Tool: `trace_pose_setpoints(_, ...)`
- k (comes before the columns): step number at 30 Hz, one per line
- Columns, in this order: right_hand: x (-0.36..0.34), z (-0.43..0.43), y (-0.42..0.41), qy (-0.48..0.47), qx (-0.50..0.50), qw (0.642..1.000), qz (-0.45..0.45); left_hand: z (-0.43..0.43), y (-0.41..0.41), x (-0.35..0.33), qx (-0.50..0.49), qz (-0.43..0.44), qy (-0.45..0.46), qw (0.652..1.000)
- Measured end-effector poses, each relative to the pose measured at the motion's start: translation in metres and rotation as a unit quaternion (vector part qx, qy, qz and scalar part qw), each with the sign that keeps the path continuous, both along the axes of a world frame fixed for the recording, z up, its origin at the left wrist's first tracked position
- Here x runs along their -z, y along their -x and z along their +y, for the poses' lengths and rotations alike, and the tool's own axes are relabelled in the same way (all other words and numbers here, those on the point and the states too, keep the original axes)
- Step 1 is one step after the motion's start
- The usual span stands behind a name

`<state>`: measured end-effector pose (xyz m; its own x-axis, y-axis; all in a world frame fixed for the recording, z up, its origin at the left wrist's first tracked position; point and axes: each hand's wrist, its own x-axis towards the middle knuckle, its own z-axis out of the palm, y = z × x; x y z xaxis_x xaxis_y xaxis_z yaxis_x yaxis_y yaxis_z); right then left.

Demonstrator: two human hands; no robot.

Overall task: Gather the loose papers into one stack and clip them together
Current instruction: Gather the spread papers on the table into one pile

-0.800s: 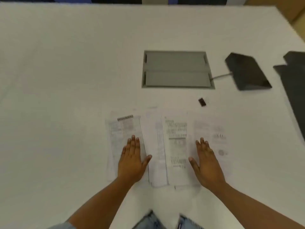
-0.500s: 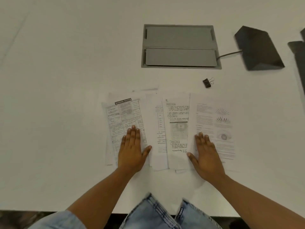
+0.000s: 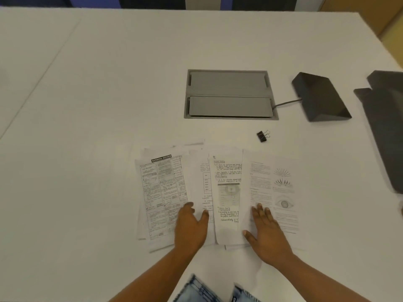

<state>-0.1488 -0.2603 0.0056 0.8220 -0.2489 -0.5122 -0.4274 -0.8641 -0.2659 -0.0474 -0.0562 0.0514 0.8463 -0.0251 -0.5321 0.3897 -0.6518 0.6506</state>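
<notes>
Under both palms on the table (image 3: 109,94) sits the whole mess of papers (image 3: 218,192), fanned out in overlapping sheets rather than stacked. Leftmost sheet is the banking one (image 3: 163,192), running out past the left fingertips; the eye-diagram sheet (image 3: 274,188) pokes out beyond the right fingertips on the far side.

Left hand (image 3: 190,225) is down on the lower edge of the papers with its fingers curled in and bunched, thumb split off toward the middle sheets. Can't tell if it's actually nipping a sheet edge or only pressing. Right hand (image 3: 265,232) lies flat, fingers together and pointing away, thumb spread toward the left hand.

So I'd say we're at the very start of the gathering step, nothing squared up yet. Next move looks like sliding both hands inward so the sheets ride over each other into one pile, then tapping the edges even.

Clip (image 3: 262,136) is a small black binder type, lying well beyond the right fingertips, untouched. One hand has to reach for it later.
</notes>
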Motion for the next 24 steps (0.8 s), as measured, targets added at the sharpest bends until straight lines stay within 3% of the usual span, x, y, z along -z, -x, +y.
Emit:
trace_pose_setpoints(3, -0.001, 0.0, 0.001, -0.007, -0.016, 1.0, -0.004, -0.022, 0.002, -0.008, -0.012, 0.095, 0.066, 0.993)
trace_pose_setpoints(9, -0.008, 0.008, 0.006, 0.008, -0.067, 0.998, 0.005, -0.051, -0.009, -0.003, -0.088, 0.177, 0.115, 0.974)
trace_pose_setpoints(15, -0.018, 0.025, 0.014, -0.034, -0.122, 0.992, 0.002, -0.048, -0.015, 0.004, 0.02, 0.162, 0.11, 0.981)
trace_pose_setpoints(18, -0.031, 0.021, 0.012, -0.115, -0.038, 0.992, -0.029, -0.043, -0.013, 0.003, 0.026, 0.144, 0.124, 0.981)
trace_pose_setpoints(20, -0.042, 0.01, 0.009, -0.118, 0.075, 0.986, -0.091, -0.037, -0.011, 0.004, 0.01, 0.14, 0.134, 0.981)
trace_pose_setpoints(22, -0.052, -0.008, 0.004, -0.075, 0.227, 0.96, -0.146, -0.029, -0.008, 0.003, -0.013, 0.137, 0.161, 0.977)
trace_pose_setpoints(24, -0.058, -0.027, 0.001, -0.08, 0.342, 0.928, -0.121, -0.02, -0.004, 0.002, -0.039, 0.145, 0.191, 0.97)
